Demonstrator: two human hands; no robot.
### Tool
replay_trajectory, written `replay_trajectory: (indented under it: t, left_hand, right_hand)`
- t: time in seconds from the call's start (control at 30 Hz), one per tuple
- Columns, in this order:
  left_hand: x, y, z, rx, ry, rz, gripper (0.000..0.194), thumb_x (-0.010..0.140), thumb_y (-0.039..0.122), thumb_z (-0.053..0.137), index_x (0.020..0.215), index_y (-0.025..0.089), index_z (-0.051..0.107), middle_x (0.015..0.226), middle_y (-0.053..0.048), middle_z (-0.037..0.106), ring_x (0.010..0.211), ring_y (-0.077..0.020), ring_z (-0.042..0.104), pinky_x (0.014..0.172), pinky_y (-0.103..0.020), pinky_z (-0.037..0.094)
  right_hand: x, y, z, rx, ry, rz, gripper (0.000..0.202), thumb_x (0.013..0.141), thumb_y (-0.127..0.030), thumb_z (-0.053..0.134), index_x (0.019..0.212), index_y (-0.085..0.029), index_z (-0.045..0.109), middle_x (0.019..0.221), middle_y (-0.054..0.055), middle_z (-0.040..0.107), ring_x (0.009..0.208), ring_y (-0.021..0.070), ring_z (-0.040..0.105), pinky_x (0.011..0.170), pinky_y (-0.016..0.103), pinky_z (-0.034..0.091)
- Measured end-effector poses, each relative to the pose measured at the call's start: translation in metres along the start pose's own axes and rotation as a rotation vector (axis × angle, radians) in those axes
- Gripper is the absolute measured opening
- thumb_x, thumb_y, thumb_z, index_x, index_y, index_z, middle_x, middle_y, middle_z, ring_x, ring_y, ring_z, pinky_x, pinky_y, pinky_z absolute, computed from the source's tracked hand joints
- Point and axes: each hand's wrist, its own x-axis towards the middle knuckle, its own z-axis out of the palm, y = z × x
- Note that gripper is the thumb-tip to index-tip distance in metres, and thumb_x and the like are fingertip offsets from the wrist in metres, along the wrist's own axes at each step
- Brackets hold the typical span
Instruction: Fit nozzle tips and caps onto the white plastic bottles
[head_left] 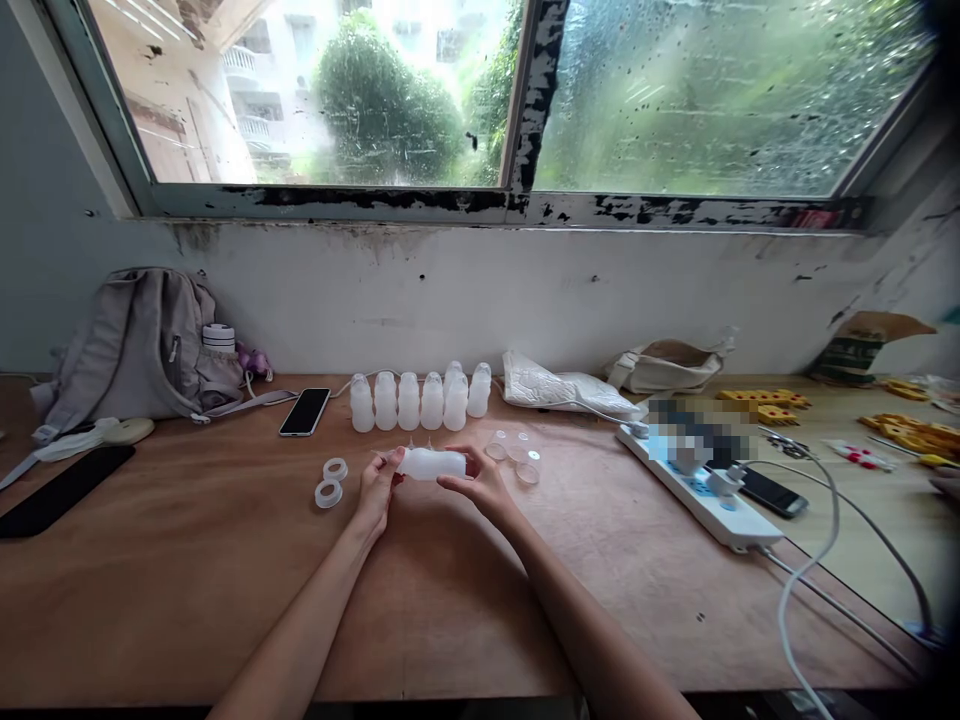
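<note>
Hemmed by bottle row (418, 400) behind, rings (330, 482) left, clear caps (516, 455) right; open tabletop (420, 600) nearer.

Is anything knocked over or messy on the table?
Only one thing stands out: one small white plastic bottle lies sideways, held between the left hand and right hand, while the row of matching white bottles stands upright behind it. White rings and clear caps lie loose beside the hands. Nothing is spilled.
</note>
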Motion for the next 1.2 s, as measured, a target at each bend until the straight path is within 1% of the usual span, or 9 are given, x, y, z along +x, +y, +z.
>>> replay_trajectory:
  t: [0.2, 0.3, 0.4, 0.5, 0.67, 0.73, 0.87, 1.07, 1.2]
  left_hand:
    - [0.0, 0.001, 0.003, 0.063, 0.005, 0.031, 0.044, 0.059, 0.051, 0.063, 0.081, 0.013, 0.061, 0.074, -0.004, 0.061, 0.061, -0.0101, 0.052, 0.058, -0.02, 0.038]
    - [0.002, -0.004, 0.002, 0.127, 0.044, 0.039, 0.043, 0.059, 0.054, 0.06, 0.069, 0.012, 0.061, 0.059, 0.001, 0.056, 0.049, -0.0073, 0.044, 0.048, -0.019, 0.032]
    - [0.003, -0.009, 0.0, 0.194, 0.108, 0.058, 0.042, 0.06, 0.055, 0.058, 0.057, 0.013, 0.055, 0.046, 0.005, 0.045, 0.041, -0.006, 0.034, 0.042, -0.02, 0.025]
    - [0.004, -0.011, -0.003, 0.246, 0.149, 0.069, 0.04, 0.061, 0.054, 0.058, 0.055, 0.015, 0.053, 0.043, 0.005, 0.042, 0.04, -0.0067, 0.033, 0.04, -0.02, 0.024]
    - [0.005, -0.009, -0.005, 0.286, 0.185, 0.058, 0.04, 0.063, 0.055, 0.054, 0.052, 0.016, 0.049, 0.041, 0.005, 0.04, 0.038, -0.0077, 0.033, 0.039, -0.02, 0.023]
    - [0.005, -0.009, -0.005, 0.293, 0.198, 0.056, 0.04, 0.064, 0.055, 0.053, 0.051, 0.017, 0.048, 0.041, 0.005, 0.041, 0.038, -0.0085, 0.035, 0.039, -0.021, 0.023]
    - [0.005, -0.009, -0.005, 0.308, 0.209, 0.051, 0.04, 0.063, 0.055, 0.053, 0.05, 0.017, 0.049, 0.04, 0.004, 0.042, 0.039, -0.0097, 0.037, 0.039, -0.021, 0.024]
    - [0.005, -0.01, -0.005, 0.32, 0.194, 0.041, 0.039, 0.06, 0.054, 0.056, 0.05, 0.017, 0.05, 0.041, 0.004, 0.042, 0.038, -0.0086, 0.036, 0.039, -0.021, 0.024]
    - [0.005, -0.01, -0.006, 0.317, 0.204, 0.039, 0.039, 0.061, 0.053, 0.056, 0.05, 0.017, 0.049, 0.04, 0.005, 0.038, 0.036, -0.0074, 0.033, 0.037, -0.021, 0.022]
  right_hand:
    - [0.0, -0.002, 0.006, 0.215, 0.016, 0.168, 0.041, 0.059, -0.032, 0.071, 0.093, -0.018, 0.053, 0.084, 0.003, 0.059, 0.077, 0.0187, 0.059, 0.063, 0.035, 0.055]
    - [-0.001, 0.0, 0.011, 0.179, 0.037, 0.236, 0.036, 0.063, -0.038, 0.067, 0.087, -0.016, 0.053, 0.076, 0.004, 0.059, 0.062, 0.0156, 0.06, 0.05, 0.029, 0.054]
    - [-0.001, 0.002, 0.014, 0.126, 0.019, 0.272, 0.033, 0.068, -0.043, 0.061, 0.084, -0.016, 0.051, 0.069, 0.002, 0.057, 0.043, 0.0106, 0.054, 0.036, 0.023, 0.045]
    - [-0.002, 0.0, 0.014, 0.075, -0.03, 0.166, 0.033, 0.069, -0.041, 0.061, 0.091, -0.017, 0.051, 0.072, 0.002, 0.057, 0.048, 0.0106, 0.055, 0.041, 0.023, 0.045]
    - [-0.005, -0.005, 0.014, -0.048, -0.091, -0.07, 0.04, 0.064, -0.032, 0.067, 0.099, -0.022, 0.05, 0.096, 0.004, 0.057, 0.08, 0.0174, 0.057, 0.068, 0.03, 0.048]
    - [-0.006, -0.004, 0.015, -0.077, -0.096, -0.13, 0.038, 0.065, -0.028, 0.066, 0.099, -0.023, 0.051, 0.105, 0.005, 0.054, 0.091, 0.0197, 0.054, 0.076, 0.033, 0.046]
    - [-0.005, -0.001, 0.014, -0.098, -0.078, -0.196, 0.035, 0.063, -0.022, 0.066, 0.095, -0.024, 0.054, 0.11, 0.006, 0.052, 0.106, 0.0237, 0.047, 0.081, 0.034, 0.042]
    - [-0.006, -0.003, 0.013, -0.154, -0.062, -0.258, 0.031, 0.062, -0.02, 0.066, 0.092, -0.023, 0.056, 0.114, 0.007, 0.052, 0.108, 0.0245, 0.047, 0.085, 0.036, 0.04]
    - [-0.008, 0.001, 0.015, -0.143, -0.069, -0.181, 0.037, 0.062, -0.024, 0.068, 0.095, -0.023, 0.053, 0.105, 0.006, 0.056, 0.096, 0.0228, 0.054, 0.075, 0.034, 0.046]
